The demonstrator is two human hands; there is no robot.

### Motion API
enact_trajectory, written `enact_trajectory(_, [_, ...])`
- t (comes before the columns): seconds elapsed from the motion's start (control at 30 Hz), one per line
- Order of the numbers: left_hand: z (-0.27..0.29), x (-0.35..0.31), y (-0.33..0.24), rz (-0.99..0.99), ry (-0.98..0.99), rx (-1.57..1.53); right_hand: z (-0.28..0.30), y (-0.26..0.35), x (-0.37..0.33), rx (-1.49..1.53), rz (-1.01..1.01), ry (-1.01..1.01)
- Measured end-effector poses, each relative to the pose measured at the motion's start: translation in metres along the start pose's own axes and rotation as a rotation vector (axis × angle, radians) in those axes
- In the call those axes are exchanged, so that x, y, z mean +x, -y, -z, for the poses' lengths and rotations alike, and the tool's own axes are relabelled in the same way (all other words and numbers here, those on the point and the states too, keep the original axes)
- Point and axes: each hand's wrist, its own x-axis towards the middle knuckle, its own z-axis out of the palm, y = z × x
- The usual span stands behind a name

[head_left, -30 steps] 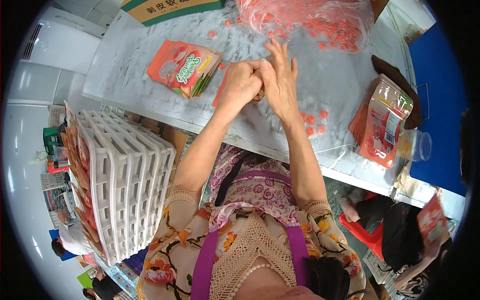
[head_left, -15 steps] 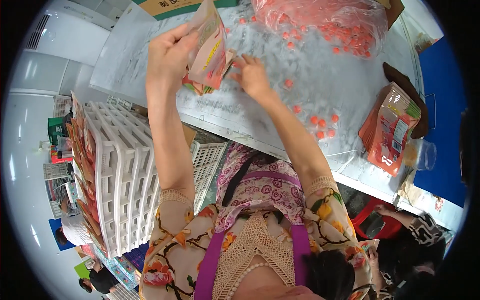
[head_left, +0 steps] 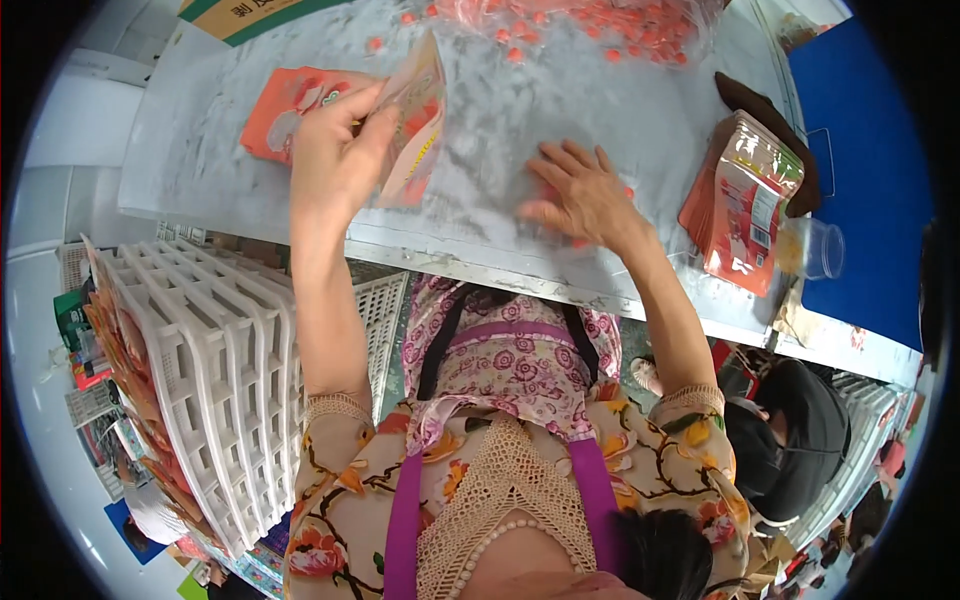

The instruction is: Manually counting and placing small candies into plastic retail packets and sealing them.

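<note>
My left hand (head_left: 338, 165) pinches the top edge of a pink-and-clear packaging pouch (head_left: 418, 125), which hangs upright above the grey-white table (head_left: 480, 215). Behind that hand, red pouches (head_left: 275, 115) lie on the tabletop. My right hand (head_left: 588, 200) rests palm down with its fingers spread. Under and around it are a few small red balls in clear wrappers (head_left: 628, 192), partly covered by the palm and fingers. Whether the pouch holds anything I cannot tell.
A clear bag of red balls (head_left: 600, 25) lies at the far edge. To the right are a stack of red pouches (head_left: 745, 200), a brown cloth-like piece (head_left: 765, 125) and a clear plastic cup (head_left: 822, 250). White crates (head_left: 215, 370) rise at left; a green-and-tan box (head_left: 250, 20) stands far left.
My right hand has left the pouch and moved right, down over the loose red balls. My left hand still holds the pouch, and red pouches now show behind it. The whole view has shifted.
</note>
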Motion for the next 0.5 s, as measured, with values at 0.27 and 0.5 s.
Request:
enact_trajectory(0.27, [-0.034,-0.003,0.001,-0.057,0.032,0.088,-0.020,0.019,-0.040,-0.098,0.032,-0.288])
enact_trajectory(0.5, [-0.064,-0.010,-0.003,-0.082,0.089,0.125,-0.035,-0.002,-0.031,-0.009,-0.099,-0.475])
